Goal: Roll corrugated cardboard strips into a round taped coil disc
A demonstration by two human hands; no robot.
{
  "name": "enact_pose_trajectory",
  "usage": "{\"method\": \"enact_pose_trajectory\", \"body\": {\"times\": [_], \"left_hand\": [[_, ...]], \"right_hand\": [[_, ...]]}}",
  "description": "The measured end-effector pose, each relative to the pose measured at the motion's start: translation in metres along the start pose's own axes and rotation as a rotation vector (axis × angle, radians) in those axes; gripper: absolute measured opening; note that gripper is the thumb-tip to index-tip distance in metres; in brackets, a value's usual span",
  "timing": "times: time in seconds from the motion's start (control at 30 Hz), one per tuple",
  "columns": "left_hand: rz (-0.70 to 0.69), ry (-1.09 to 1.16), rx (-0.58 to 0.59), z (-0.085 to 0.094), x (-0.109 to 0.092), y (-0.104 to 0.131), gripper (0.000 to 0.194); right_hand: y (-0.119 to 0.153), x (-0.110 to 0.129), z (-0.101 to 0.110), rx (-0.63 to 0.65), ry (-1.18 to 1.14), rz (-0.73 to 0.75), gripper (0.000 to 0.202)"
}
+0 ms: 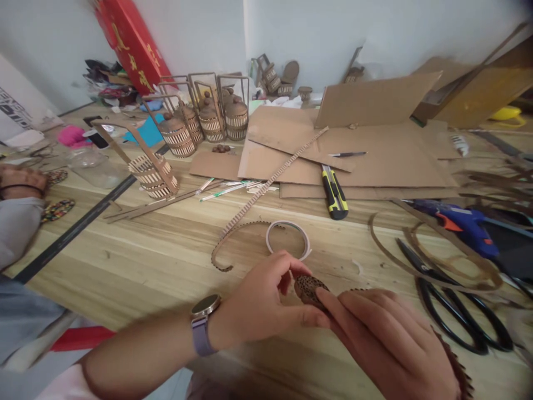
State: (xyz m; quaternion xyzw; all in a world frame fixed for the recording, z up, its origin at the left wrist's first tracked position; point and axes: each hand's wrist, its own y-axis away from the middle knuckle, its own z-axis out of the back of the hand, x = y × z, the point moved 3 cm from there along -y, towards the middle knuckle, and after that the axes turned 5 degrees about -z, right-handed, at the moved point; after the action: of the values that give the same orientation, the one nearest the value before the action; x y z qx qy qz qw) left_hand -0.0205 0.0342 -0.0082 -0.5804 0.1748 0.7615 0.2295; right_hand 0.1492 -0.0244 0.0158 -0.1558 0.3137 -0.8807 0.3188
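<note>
A small brown coil with a notched, patterned face (308,289) is held between my hands near the table's front. My left hand (266,297), with a watch on its wrist, curls its fingers and thumb around the coil's left side. My right hand (387,339) presses the coil from the right with a fingertip. A notched brown strip (453,364) shows beyond the right hand's far side; part of it is hidden under that hand. Just past the left hand lies a white tape ring (307,240), beside a curved notched strip (215,253).
Black scissors (453,311), brown strips and a blue glue gun (466,222) lie right. A yellow-black cutter (334,194) rests by cardboard (387,150). Slatted lantern-like baskets (212,122) stand at the back left. Another person's hand (23,180) is at far left.
</note>
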Motion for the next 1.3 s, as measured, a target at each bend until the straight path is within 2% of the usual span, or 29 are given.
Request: {"method": "enact_pose_trajectory", "body": {"times": [0.13,0.27,0.43,0.63,0.73,0.9,1.0,1.07,1.17,1.3], "left_hand": [[0.016,0.141,0.038,-0.001,0.000,-0.002,0.050],[0.023,0.315,0.076,-0.002,0.003,-0.002,0.045],[0.075,0.714,0.209,-0.008,0.007,-0.001,0.047],[0.160,0.932,0.345,-0.014,0.011,0.000,0.053],[0.182,0.894,0.328,-0.014,0.013,-0.002,0.059],[0.184,0.533,0.140,-0.006,0.016,-0.006,0.078],[0.164,0.411,0.112,-0.004,0.012,-0.007,0.073],[0.099,0.361,0.099,-0.002,0.008,-0.007,0.065],[-0.016,0.331,0.112,0.000,0.006,-0.007,0.060],[-0.046,0.451,0.225,-0.003,0.010,-0.006,0.061]], "right_hand": [[0.001,0.002,-0.002,0.007,-0.054,-0.036,0.025],[0.004,-0.002,-0.003,0.049,-0.204,-0.170,0.023],[0.010,-0.010,0.002,0.104,-0.416,-0.267,0.035],[0.014,-0.012,0.000,0.206,-0.424,-0.285,0.033],[0.011,-0.014,-0.003,0.185,-0.372,-0.283,0.032],[0.001,-0.017,0.004,0.137,-0.232,-0.179,0.040],[0.000,-0.015,0.005,0.066,-0.119,-0.070,0.041],[0.001,-0.014,0.003,0.039,-0.128,-0.042,0.040],[0.002,-0.014,-0.001,0.070,-0.266,-0.140,0.037],[0.006,-0.015,-0.004,0.071,-0.366,-0.305,0.029]]}}
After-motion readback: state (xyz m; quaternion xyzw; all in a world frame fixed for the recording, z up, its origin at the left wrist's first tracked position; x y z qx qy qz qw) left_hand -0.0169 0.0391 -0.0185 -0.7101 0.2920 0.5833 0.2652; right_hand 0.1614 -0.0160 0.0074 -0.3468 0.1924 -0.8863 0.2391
